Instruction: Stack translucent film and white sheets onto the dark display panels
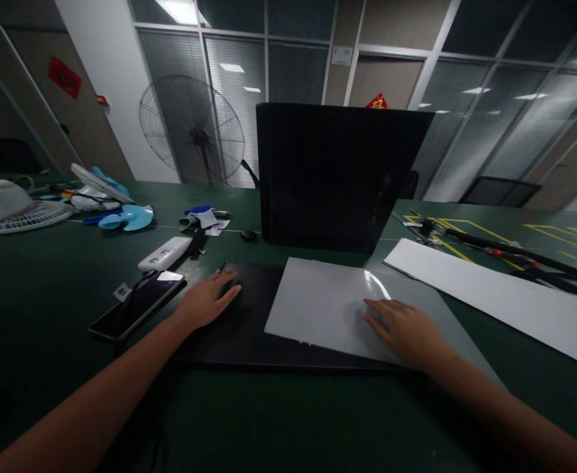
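A flat black panel lies lengthwise on the green table in front of me. My left hand rests on its left end with the fingers stretched and nothing in them. A thin, glossy whitish sheet covers much of the panel and runs past its right end, askew to it. On this sheet lies my right hand, fingers extended and thumb apart, gripping nothing. Behind the panel stands a large black board or screen back, upright.
At left are a phone, a white power bank, a blue fan blade and a white fan part. A long white board and black rods lie at right. A large caged fan stands beyond the table.
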### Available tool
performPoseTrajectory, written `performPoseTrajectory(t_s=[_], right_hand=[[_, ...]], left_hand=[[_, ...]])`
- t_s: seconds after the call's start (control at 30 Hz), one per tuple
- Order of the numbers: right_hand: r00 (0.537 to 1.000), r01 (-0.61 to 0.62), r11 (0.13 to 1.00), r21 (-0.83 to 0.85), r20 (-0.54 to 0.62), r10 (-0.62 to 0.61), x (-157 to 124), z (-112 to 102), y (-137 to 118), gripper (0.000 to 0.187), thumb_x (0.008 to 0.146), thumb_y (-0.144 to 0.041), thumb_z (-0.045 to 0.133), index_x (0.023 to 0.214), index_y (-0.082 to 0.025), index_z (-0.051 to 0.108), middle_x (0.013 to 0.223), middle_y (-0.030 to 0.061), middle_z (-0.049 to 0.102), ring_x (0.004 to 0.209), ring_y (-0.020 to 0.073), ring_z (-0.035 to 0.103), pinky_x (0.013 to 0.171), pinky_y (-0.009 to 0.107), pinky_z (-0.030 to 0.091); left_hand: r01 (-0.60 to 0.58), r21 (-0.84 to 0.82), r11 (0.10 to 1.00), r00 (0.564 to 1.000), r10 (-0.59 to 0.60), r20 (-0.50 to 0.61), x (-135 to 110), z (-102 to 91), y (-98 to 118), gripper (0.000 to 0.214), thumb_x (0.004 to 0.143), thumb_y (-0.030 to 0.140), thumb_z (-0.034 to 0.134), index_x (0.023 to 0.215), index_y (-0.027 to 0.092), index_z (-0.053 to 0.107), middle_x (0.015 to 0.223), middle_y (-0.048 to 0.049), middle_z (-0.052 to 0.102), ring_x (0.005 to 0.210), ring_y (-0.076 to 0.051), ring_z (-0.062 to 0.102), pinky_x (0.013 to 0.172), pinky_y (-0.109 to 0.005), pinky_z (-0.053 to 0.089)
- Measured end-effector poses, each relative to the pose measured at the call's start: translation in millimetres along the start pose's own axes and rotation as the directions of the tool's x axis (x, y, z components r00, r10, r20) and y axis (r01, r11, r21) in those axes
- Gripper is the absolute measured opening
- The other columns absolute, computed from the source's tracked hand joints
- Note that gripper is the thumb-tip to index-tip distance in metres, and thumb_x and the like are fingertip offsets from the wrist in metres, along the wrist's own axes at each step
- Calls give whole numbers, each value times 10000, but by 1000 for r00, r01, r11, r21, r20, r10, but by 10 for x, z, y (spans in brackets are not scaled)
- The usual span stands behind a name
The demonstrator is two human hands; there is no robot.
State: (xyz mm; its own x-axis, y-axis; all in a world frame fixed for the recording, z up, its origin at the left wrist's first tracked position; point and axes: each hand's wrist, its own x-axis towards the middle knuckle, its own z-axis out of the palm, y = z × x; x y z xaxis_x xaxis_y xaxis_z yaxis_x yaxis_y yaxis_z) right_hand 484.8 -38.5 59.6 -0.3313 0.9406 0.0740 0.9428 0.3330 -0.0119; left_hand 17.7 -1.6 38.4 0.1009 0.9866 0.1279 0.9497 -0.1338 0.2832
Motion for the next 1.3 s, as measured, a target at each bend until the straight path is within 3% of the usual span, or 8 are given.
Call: performPoseTrajectory(t_s=[0.27, 0.43, 0.57, 0.7, 0.87, 0.97, 1.1, 1.3], right_hand=[[939, 202, 903, 379, 187, -288, -80, -10, -240, 776, 1041, -669, 462, 1696, -316, 240, 1745, 53, 235, 1596, 333, 250, 1291, 610, 267], [925, 244, 839, 487, 144, -352, -118, -23, -214, 731, 1068, -612, 430, 1704, -353, 179, 1758, 29, 189, 1597, 315, 251, 1282, 585, 302], [988, 156, 896, 416, -63, -143, 50, 64, 239, 678, 1069, -607, 397, 1675, -318, 303, 1715, 64, 334, 1553, 334, 357, 1259, 618, 329], [945, -75, 975, 210, -296, 136, 257, 258, 1127, 702, 1050, -568, 420, 1622, -164, 395, 1670, 172, 391, 1519, 379, 400, 1264, 589, 319], [900, -402, 913, 63, -154, 407, 256, 455, 1994, 727, 1055, -509, 406, 1579, -5, 412, 1651, 296, 352, 1523, 449, 355, 1224, 603, 319], [861, -502, 863, 58, -55, 505, 213, 463, 2110, 753, 1058, -580, 387, 1546, -13, 474, 1583, 310, 448, 1413, 458, 493, 1122, 568, 430], [862, -504, 863, 19, -44, 505, 185, 376, 2039, 706, 1056, -600, 377, 1507, -85, 550, 1484, 288, 556, 1273, 455, 590, 961, 536, 493], [859, -511, 857, -60, -25, 511, 124, 177, 1874, 504, 1080, -368, 311, 1331, -129, 676, 1242, 285, 678, 1051, 406, 690, 779, 479, 479]], left_hand=[[-26, -123, 992, 1000, 27, 12, 20, 86, -98, 842, 941, 759, 431, 1555, 193, 534, 1704, -116, 386, 1606, -345, 276, 1277, -552, 299], [-78, -85, 993, 994, 84, 69, 29, 79, -121, 854, 907, 708, 575, 1591, 204, 493, 1757, -135, 232, 1620, -390, 185, 1275, -592, 279], [-151, -46, 987, 982, 156, 111, 10, 40, -111, 592, 988, 500, 528, 1558, 339, 541, 1773, -18, 170, 1623, -392, 145, 1279, -626, 249], [-169, -11, 986, 983, 169, 77, 19, 27, -112, 476, 994, 428, 494, 1417, 333, 690, 1745, 21, 282, 1608, -374, 233, 1282, -584, 286], [-107, 43, 993, 994, 108, -12, 52, 24, -139, 495, 968, 605, 514, 1142, 246, 806, 1617, -76, 528, 1484, -380, 496, 1211, -536, 429], [-98, 55, 994, 993, 101, -59, 62, 34, -181, 482, 936, 609, 557, 1142, 239, 786, 1576, -90, 577, 1414, -373, 579, 1174, -532, 472], [-128, 15, 992, 991, 128, -41, 69, 63, -254, 564, 953, 527, 529, 1425, 252, 668, 1611, -77, 539, 1463, -336, 533, 1229, -525, 405], [-155, 34, 987, 988, 154, 14, 78, 61, -308, 533, 942, 376, 516, 1448, 306, 665, 1638, -25, 502, 1510, -341, 469, 1248, -554, 369]])
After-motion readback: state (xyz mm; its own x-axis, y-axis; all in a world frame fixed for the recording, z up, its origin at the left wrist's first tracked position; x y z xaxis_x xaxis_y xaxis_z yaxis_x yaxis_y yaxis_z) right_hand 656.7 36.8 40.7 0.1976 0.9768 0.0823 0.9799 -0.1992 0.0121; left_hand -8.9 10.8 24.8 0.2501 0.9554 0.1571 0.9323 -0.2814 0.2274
